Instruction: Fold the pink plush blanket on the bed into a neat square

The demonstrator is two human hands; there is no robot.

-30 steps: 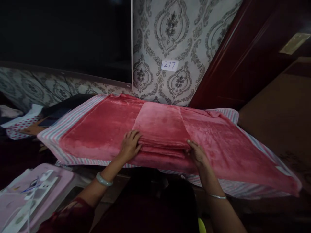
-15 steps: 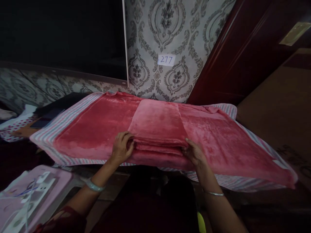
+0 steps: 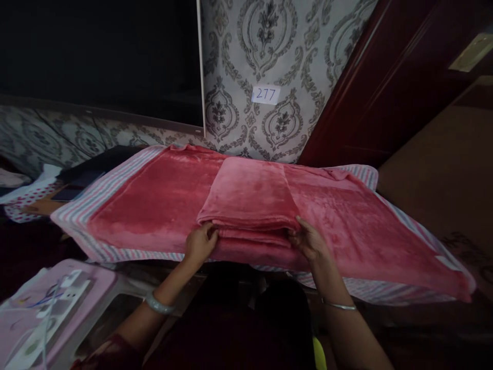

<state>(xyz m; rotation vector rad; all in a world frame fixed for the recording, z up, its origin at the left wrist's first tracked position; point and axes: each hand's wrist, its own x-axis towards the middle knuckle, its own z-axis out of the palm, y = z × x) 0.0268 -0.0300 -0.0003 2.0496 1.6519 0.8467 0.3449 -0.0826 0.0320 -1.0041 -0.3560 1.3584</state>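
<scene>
Gripping the folded pink blanket point(image 3: 248, 198) at its near edge, I have it straight ahead of me, at 12 o'clock. My left hand point(image 3: 201, 244) is at the near left corner of the folded band, its fingers curled closely over the layers. My right hand point(image 3: 310, 240) is at the near right corner, pinching the layers between thumb and fingers, though in this dim light that grip may be looser than it looks. Neither hand is clearly nearer to the band. The band's long axis runs from 6 to 12, with its layered edge facing me. The blanket's flat wings spread out toward 9 and 3, so its own long axis lies crosswise to the band, edged by a striped border point(image 3: 115, 226). Beyond it at 12, the wallpaper point(image 3: 265, 51) carries a card point(image 3: 265, 94) marked 277. A dark red door point(image 3: 365, 87) is at 1 o'clock, and a power strip point(image 3: 57, 308) lies at 8 o'clock.
</scene>
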